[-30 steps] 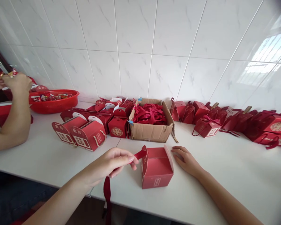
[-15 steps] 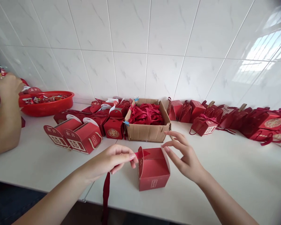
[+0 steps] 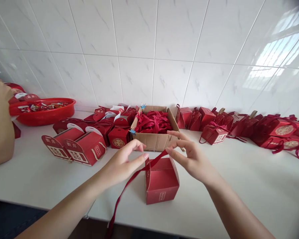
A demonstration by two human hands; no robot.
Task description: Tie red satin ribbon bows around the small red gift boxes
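Note:
A small red gift box point(image 3: 161, 184) stands open on the white table point(image 3: 251, 186) in front of me. A long dark red ribbon point(image 3: 126, 191) runs through the box's left flap and hangs off the table's front edge. My right hand point(image 3: 191, 159) pinches the ribbon's upper end just above the box. My left hand point(image 3: 123, 162) hovers left of the box, fingers loosely curled beside the ribbon; whether it touches it I cannot tell.
A cardboard box point(image 3: 155, 141) full of red ribbons sits behind. Open red boxes point(image 3: 84, 149) cluster at the left, tied ones point(image 3: 214, 132) line the tiled wall at the right. A red basin point(image 3: 43, 111) of sweets and another person's arm point(image 3: 0, 129) are at far left.
My right hand rose from the table and took the ribbon's end from my left hand, pulling it through the flap. My left hand let go and lifted a little.

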